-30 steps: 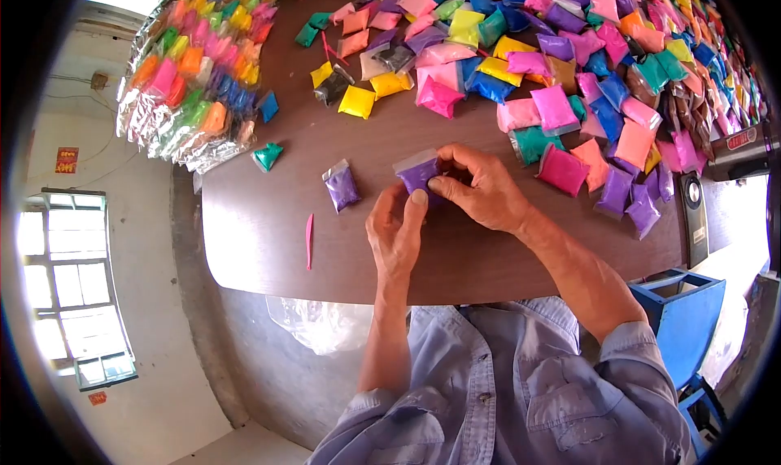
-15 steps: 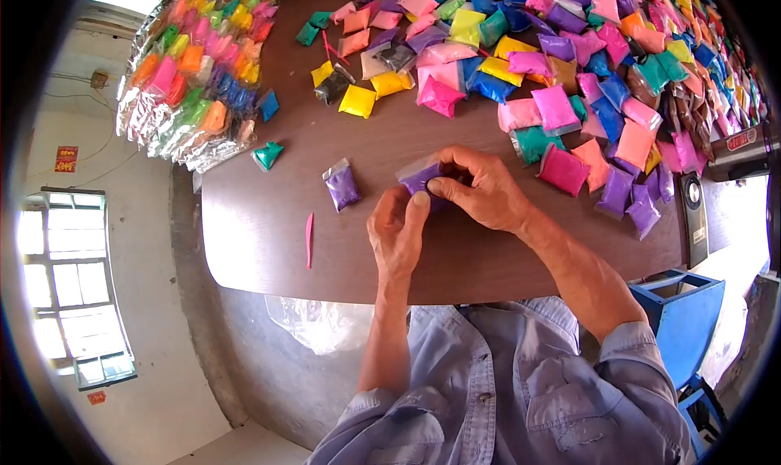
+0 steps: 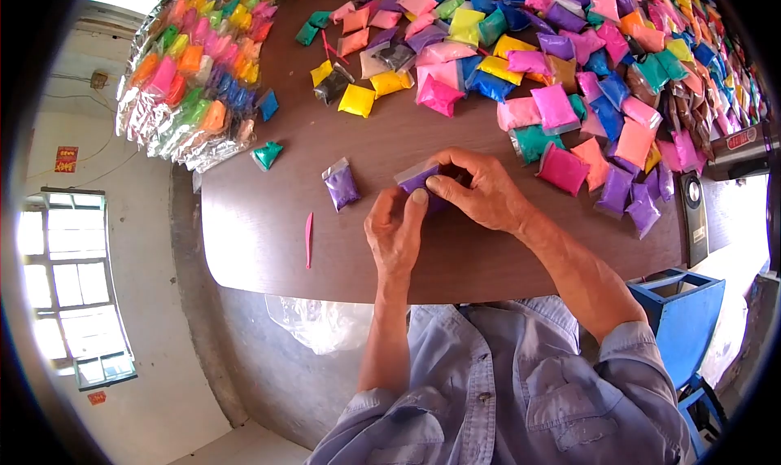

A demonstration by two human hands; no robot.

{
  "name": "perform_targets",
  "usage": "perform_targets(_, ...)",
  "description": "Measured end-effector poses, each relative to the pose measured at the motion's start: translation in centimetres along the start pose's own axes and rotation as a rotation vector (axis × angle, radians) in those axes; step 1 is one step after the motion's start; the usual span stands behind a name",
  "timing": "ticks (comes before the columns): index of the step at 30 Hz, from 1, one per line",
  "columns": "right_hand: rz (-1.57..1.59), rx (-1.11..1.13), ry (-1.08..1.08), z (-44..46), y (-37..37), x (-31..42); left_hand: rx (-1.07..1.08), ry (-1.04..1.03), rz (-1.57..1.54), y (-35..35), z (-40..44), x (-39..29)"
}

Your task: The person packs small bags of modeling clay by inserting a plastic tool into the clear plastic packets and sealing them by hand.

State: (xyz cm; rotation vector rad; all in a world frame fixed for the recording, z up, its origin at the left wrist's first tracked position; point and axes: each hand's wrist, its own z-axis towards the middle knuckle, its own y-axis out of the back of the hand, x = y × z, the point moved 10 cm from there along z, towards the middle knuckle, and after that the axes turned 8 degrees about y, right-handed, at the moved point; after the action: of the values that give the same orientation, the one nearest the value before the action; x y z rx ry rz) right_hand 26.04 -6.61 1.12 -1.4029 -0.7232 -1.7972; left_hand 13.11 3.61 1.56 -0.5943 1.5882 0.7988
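A small purple packet (image 3: 416, 178) with a clear top edge is held between both hands above the brown table (image 3: 268, 221). My left hand (image 3: 395, 231) pinches its lower left side, thumb on top. From the right, my right hand (image 3: 480, 190) grips the packet with thumb and curled fingers, which hide part of it. Another purple packet (image 3: 342, 186) lies flat just left of my hands. Further left is a thin pink tool (image 3: 309, 240), lying lengthwise. A green packet (image 3: 267, 156) rests near the table's left side.
Many coloured packets (image 3: 556, 109) are heaped across the back and right. Silvery-wrapped bundles of packets (image 3: 191, 66) cover the back left. A blue stool (image 3: 682, 323) stands at the right, below the table edge. Clear plastic (image 3: 321, 325) hangs under the front edge.
Both hands keep hold of the purple packet, with only slight shifts of the fingers and of the packet's tilt. Nothing else has visibly moved.
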Motion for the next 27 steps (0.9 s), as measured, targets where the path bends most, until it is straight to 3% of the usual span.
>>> perform_targets(13, -0.044, 0.020, 0.020, 0.0, -0.1, 0.7, 0.010, -0.077, -0.037, 0.3, 0.3, 0.6)
perform_targets(20, -0.050, -0.004, 0.092, -0.2, -0.2, 0.1, -0.044, 0.011, 0.036, 1.1, 0.3, 1.3)
perform_targets(27, -0.125, -0.011, 0.057, -0.4, -0.4, 0.9, -0.022, -0.095, -0.040, 0.7, 0.0, 0.3)
